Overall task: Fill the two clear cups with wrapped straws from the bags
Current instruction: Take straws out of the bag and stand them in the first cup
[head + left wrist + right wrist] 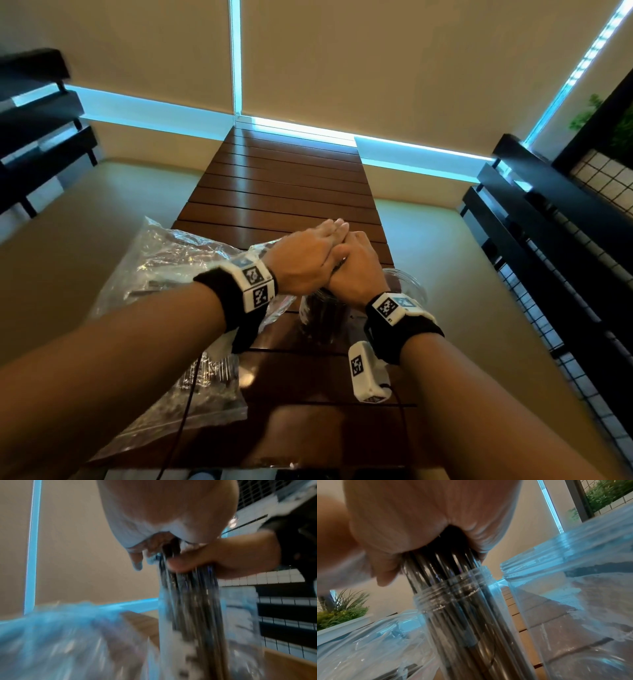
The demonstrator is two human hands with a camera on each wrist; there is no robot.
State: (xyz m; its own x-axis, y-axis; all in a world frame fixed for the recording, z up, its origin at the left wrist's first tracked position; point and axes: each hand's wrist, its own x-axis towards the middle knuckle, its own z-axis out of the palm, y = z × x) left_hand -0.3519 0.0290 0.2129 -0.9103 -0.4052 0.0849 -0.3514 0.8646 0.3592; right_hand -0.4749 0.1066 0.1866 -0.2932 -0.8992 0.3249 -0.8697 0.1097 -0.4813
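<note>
My right hand (356, 263) grips a bundle of dark wrapped straws (453, 601) from above. Their lower ends stand inside a clear cup (322, 318) on the wooden table (284, 185). The left hand (329, 236) lies over the right hand and the top of the bundle, its fingers straight. In the left wrist view the left palm (163, 513) sits over the straws (192, 595) while the right hand (223, 558) wraps them from the right. A second clear cup (409, 284) stands just right of the first and holds no straws.
A crumpled clear bag (164, 263) with dark straws lies left of the cups, and another bag (209, 383) lies nearer to me. Black slatted benches flank the table. A loose tagged white block (366, 373) sits by my right wrist.
</note>
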